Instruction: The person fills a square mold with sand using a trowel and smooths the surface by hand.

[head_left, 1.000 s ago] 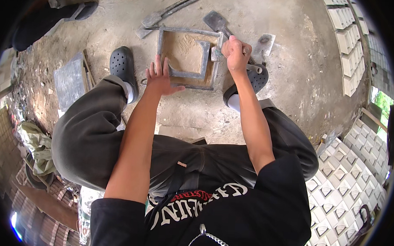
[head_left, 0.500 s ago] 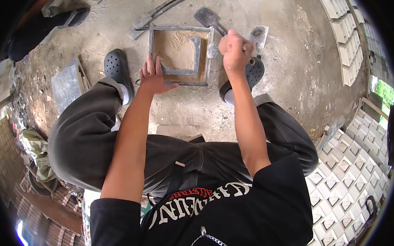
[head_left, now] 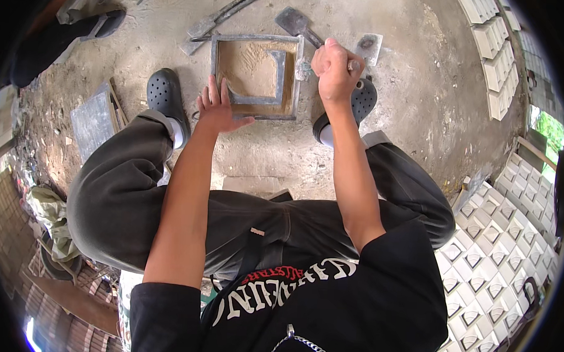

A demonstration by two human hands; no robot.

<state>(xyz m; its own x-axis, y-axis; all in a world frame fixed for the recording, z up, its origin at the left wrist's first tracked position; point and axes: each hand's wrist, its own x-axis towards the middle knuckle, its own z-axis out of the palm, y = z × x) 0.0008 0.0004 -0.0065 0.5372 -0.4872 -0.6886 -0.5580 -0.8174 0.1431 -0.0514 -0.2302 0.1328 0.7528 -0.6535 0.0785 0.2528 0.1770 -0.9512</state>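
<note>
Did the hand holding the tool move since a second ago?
Yes. The right hand gripping the trowel was at the near right corner of the square metal mould frame; now it sits higher along the frame's right side, farther from the person.

Squatting over a square metal mould [head_left: 255,76] on the concrete floor [head_left: 415,106].
Left hand [head_left: 219,108] spread flat on the mould's near left corner; right hand [head_left: 333,66] fisted round a trowel [head_left: 298,22] handle just right of the mould; sand inside.
</note>
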